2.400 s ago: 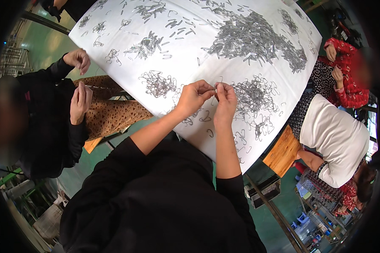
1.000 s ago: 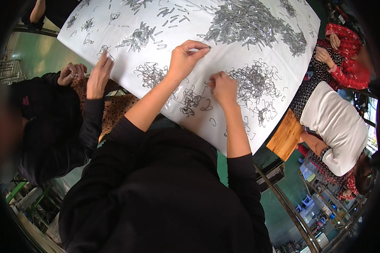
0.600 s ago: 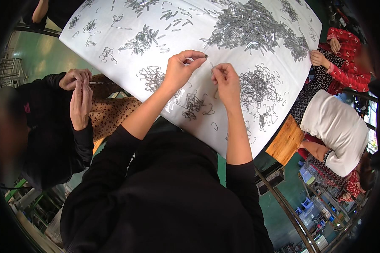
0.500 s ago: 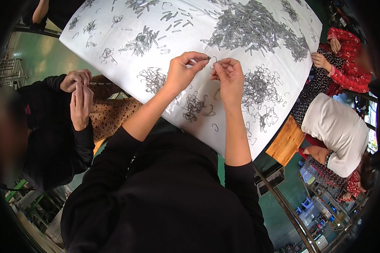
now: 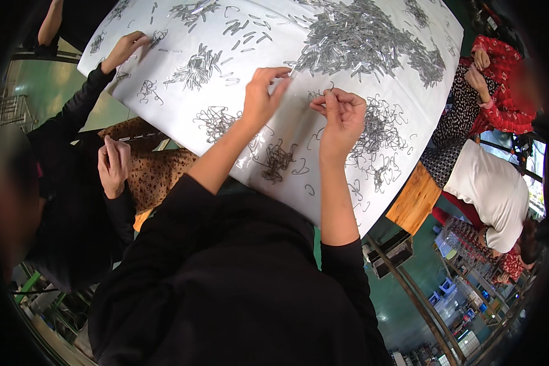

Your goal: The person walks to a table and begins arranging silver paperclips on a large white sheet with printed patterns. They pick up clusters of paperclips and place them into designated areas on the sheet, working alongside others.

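My right hand (image 5: 341, 122) is closed in a pinch on a bent wire hook (image 5: 331, 89), whose curved end sticks up past the fingertips. To its left, my left hand (image 5: 263, 96) reaches over the white table with thumb and forefinger apart. Its fingertips are at the near left edge of a large pile of small grey metal strips (image 5: 354, 43). The thumb is slightly blurred, and nothing shows between the fingers. Under my left wrist lies a heap of wire hooks (image 5: 215, 124). Between my forearms sits another small hook cluster (image 5: 278, 160), and a bigger hook heap (image 5: 378, 125) spreads right of my right hand.
The white-covered table (image 5: 238, 97) also carries a smaller strip pile (image 5: 196, 68). At left, a co-worker in black stretches a hand (image 5: 128, 47) to a far hook cluster. Across at right are people in red (image 5: 500, 79) and white (image 5: 491, 192), beside a wooden stool (image 5: 413, 198).
My hands have moved apart: the left toward the strip pile, its fingers spreading, the right slightly rightward with the hook. The left co-worker's one hand has gone out to the table.
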The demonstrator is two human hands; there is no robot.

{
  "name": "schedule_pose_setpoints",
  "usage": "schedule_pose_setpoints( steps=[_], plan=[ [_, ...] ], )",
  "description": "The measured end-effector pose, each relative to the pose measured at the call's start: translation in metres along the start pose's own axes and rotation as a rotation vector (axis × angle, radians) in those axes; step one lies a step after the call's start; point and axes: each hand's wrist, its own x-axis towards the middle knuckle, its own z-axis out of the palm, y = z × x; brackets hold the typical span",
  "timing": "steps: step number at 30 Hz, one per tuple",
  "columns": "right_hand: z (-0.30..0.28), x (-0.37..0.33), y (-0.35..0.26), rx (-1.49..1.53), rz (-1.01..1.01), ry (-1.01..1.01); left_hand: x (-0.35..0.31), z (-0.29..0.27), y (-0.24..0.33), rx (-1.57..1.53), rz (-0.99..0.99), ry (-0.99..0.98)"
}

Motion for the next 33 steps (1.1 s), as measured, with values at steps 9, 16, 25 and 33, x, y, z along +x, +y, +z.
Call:
schedule_pose_setpoints(
  steps=[9,16,25,33],
  plan=[
    [-0.018,-0.003,0.002,-0.066,-0.04,0.012,0.036,0.053,-0.057,0.681,0.168,-0.193],
    [-0.017,-0.012,0.013,-0.113,-0.033,-0.017,0.038,0.017,0.008,-0.398,-0.606,-0.369],
    [-0.013,-0.013,0.009,-0.297,-0.109,0.0,0.02,-0.007,0.071,-0.63,-0.568,-0.371],
    [-0.068,-0.008,0.004,-0.634,0.151,0.023,0.014,-0.004,0.066,-0.399,-0.205,-0.158]
  ],
)
